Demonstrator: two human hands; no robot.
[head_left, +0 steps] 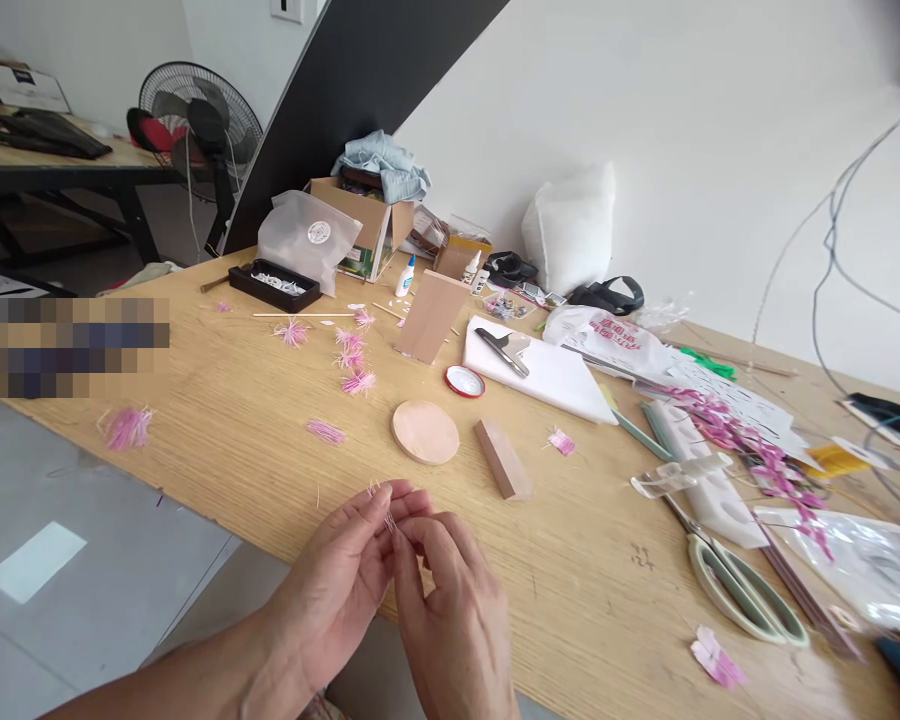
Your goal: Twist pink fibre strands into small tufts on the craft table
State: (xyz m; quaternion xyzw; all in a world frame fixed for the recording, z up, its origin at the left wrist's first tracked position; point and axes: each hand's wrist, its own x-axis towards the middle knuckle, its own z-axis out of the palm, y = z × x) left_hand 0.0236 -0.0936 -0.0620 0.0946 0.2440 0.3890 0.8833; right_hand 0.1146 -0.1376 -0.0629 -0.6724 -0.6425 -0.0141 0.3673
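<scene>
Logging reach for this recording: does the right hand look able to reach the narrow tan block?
Probably yes: the narrow tan block sits ahead and to the right of the right hand, with no object visible between them. The hand appears to pinch thin strands, which may need releasing first.

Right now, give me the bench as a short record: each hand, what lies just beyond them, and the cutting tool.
Left hand: holds thin strands between thumb and fingers
Right hand: fingertips at the strands' lower end
Just beyond: round disc, with a rectangular block to its right
Left of disc: pink strand bundle
Cutting tool: scissors, at right
</scene>
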